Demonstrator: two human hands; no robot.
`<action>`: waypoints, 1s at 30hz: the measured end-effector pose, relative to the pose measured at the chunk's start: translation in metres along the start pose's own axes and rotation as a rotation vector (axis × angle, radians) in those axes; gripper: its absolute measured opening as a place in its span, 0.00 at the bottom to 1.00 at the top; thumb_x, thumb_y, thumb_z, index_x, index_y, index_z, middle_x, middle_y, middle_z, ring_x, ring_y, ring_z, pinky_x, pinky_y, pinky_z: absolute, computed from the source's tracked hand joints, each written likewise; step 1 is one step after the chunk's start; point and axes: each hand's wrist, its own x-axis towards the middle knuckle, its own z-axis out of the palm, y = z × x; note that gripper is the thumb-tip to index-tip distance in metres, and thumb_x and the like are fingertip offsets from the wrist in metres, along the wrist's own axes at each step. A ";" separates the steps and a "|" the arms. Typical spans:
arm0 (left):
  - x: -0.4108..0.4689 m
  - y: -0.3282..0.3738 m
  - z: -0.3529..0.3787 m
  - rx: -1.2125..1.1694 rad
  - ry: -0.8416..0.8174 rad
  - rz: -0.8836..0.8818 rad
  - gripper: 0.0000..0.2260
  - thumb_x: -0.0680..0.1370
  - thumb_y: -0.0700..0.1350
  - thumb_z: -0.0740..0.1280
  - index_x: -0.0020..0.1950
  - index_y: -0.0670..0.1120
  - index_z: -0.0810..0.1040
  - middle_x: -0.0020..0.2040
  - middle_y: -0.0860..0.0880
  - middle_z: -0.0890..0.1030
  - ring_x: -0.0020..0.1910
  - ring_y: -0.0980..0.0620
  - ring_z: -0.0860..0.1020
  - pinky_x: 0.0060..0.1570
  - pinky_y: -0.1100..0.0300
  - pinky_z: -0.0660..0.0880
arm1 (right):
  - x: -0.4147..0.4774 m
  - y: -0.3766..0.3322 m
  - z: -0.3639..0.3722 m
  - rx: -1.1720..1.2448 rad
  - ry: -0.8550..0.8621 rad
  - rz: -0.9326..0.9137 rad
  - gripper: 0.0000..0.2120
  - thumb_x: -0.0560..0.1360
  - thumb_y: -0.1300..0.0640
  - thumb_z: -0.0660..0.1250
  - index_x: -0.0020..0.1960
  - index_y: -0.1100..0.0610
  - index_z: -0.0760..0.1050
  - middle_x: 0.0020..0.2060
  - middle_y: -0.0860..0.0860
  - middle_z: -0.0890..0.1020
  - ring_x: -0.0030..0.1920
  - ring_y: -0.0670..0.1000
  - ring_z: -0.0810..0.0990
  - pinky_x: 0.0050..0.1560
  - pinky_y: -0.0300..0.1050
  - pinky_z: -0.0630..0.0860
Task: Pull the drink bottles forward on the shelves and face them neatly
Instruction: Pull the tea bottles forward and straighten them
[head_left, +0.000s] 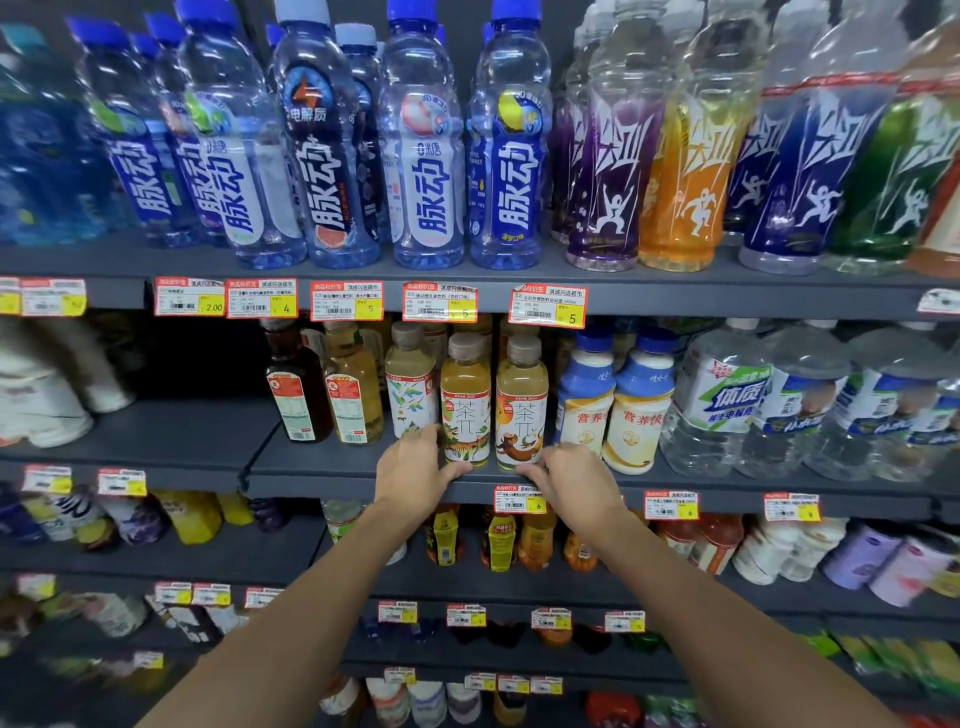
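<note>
Tea pair: two upright amber plastic tea bottles with tiger labels (466, 400) and (521, 402), standing at the dark middle shelf (332, 470) front lip.
Hands: left hand (415, 467) and right hand (566, 475) flank their bases, fingers loose (contact seemingly light, unclear).
Direction: bottles lie straight ahead between both hands, equally near.

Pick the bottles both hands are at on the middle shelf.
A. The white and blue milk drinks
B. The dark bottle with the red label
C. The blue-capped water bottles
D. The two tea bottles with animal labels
D: the left hand and right hand sit at the bases of the two tea bottles, at the shelf edge.
</note>
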 end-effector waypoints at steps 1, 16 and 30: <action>-0.002 -0.001 -0.002 -0.040 0.008 -0.028 0.30 0.73 0.64 0.71 0.69 0.48 0.73 0.60 0.49 0.81 0.59 0.49 0.78 0.57 0.51 0.77 | -0.001 -0.003 -0.002 -0.020 -0.010 -0.023 0.21 0.80 0.38 0.61 0.49 0.55 0.81 0.41 0.51 0.81 0.43 0.51 0.81 0.41 0.44 0.77; -0.005 -0.088 -0.036 -0.191 0.324 -0.255 0.20 0.77 0.61 0.67 0.60 0.49 0.72 0.48 0.52 0.82 0.48 0.46 0.81 0.42 0.53 0.74 | 0.014 -0.104 0.014 0.090 0.228 0.001 0.25 0.80 0.36 0.57 0.41 0.52 0.83 0.30 0.49 0.80 0.36 0.53 0.82 0.35 0.46 0.75; 0.022 -0.103 -0.036 0.057 0.167 -0.290 0.30 0.74 0.72 0.60 0.51 0.45 0.75 0.44 0.47 0.82 0.45 0.45 0.82 0.37 0.55 0.69 | 0.060 -0.206 0.045 0.213 0.139 0.577 0.31 0.75 0.31 0.64 0.52 0.61 0.77 0.47 0.56 0.84 0.49 0.57 0.83 0.44 0.47 0.77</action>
